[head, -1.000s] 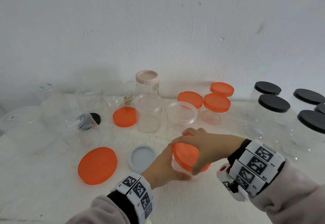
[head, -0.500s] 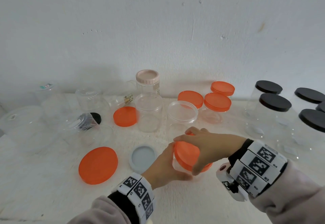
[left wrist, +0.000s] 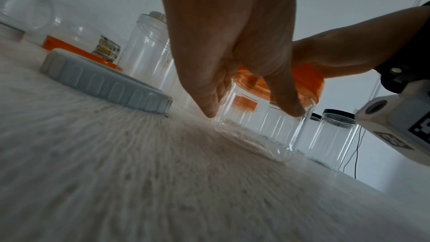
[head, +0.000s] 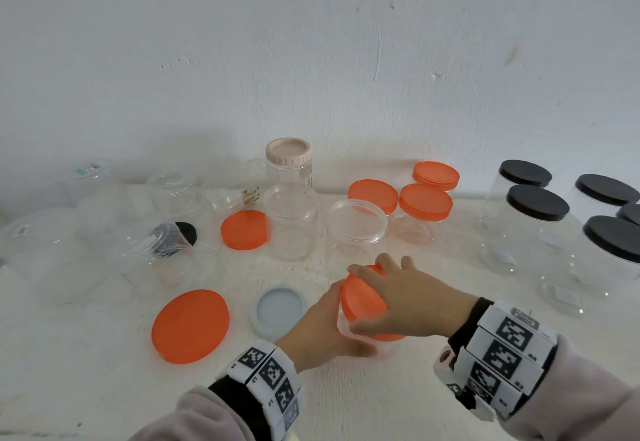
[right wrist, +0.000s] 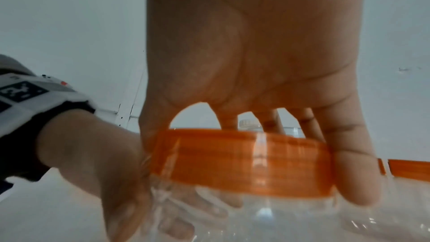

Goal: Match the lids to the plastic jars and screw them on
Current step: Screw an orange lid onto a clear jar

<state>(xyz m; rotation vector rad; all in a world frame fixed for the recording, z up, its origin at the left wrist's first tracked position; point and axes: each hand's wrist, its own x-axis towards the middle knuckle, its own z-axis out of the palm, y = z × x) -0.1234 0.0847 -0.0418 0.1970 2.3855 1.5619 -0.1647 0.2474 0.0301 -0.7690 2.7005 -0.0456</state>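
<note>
A small clear plastic jar [left wrist: 260, 132] stands tilted on the white table near the front centre. My left hand [head: 325, 323] grips its body from the left. An orange lid [head: 362, 298] sits on the jar's mouth, and my right hand [head: 398, 298] wraps fingers and thumb round the lid's rim [right wrist: 244, 161]. In the right wrist view the lid fills the lower middle, with the clear jar [right wrist: 267, 218] under it and my left hand [right wrist: 111, 181] behind.
A loose large orange lid [head: 190, 326], a grey lid [head: 280, 309] and a smaller orange lid [head: 244, 229] lie left of the hands. Two open clear jars [head: 291, 219] [head: 356, 226] stand behind. Orange-lidded jars [head: 425, 205] and black-lidded jars [head: 536, 205] stand at the right, several empty clear jars at the left.
My right hand has turned round the orange lid, its fingers shifting further over the far rim. The jar and my left hand stay in place.
</note>
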